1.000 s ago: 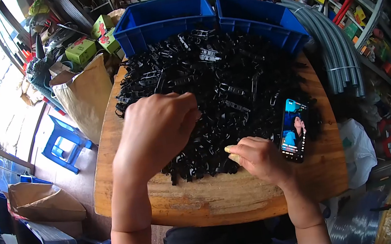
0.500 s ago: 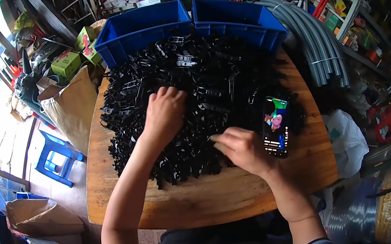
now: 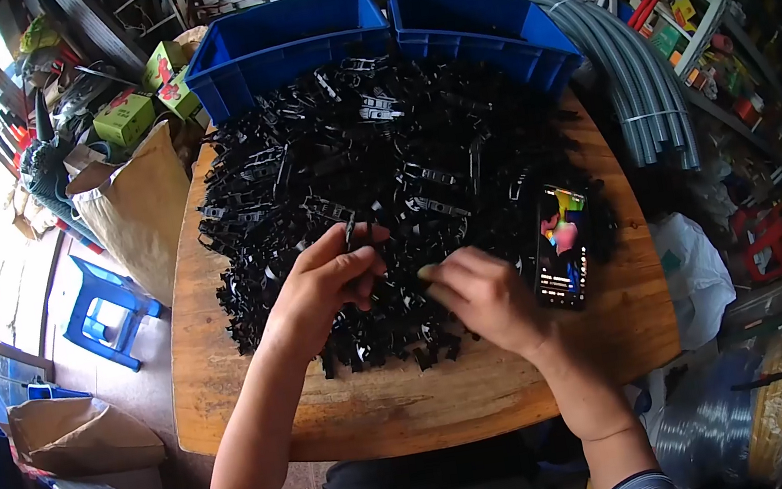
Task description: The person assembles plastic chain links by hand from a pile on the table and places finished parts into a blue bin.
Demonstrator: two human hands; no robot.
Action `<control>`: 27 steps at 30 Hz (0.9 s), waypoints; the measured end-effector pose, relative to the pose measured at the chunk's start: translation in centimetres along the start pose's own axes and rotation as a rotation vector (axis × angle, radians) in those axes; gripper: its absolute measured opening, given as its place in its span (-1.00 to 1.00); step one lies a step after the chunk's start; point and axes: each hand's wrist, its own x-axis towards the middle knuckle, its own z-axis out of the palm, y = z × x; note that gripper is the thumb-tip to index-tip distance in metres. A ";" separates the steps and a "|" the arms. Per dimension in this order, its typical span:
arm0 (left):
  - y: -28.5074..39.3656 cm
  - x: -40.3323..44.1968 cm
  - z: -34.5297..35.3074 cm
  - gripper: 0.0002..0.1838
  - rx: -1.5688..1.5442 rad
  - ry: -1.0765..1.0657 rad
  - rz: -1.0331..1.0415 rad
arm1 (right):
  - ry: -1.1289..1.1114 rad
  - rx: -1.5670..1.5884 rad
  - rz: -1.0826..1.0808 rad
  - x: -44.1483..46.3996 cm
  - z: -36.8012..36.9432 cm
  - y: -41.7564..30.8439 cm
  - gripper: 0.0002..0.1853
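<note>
**Loads of small, black, plastic-looking parts, one getting pinched**

Left hand is gripping a slim dark piece above the rest, which are covering much of the brown wooden counter. Right hand is showing up blurred nearby, fingers bunched; can't tell whether it's holding anything. I'm guessing single-piece handling is underway; next move's probably calling for a steady left pinch.
</note>
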 end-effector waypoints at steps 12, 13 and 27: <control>0.0 -0.6 2.0 -0.70 0.437 -0.069 -0.021 | -0.047 -0.061 0.241 -1.3 -0.5 1.9 -0.72; 0.0 -0.6 2.0 -0.69 0.473 -0.080 0.014 | -0.039 -0.042 0.238 -1.3 -0.3 2.2 -0.73; -1.1 -0.8 2.7 -0.74 0.784 0.066 0.200 | 0.115 0.825 0.432 -0.4 0.4 -0.3 -0.87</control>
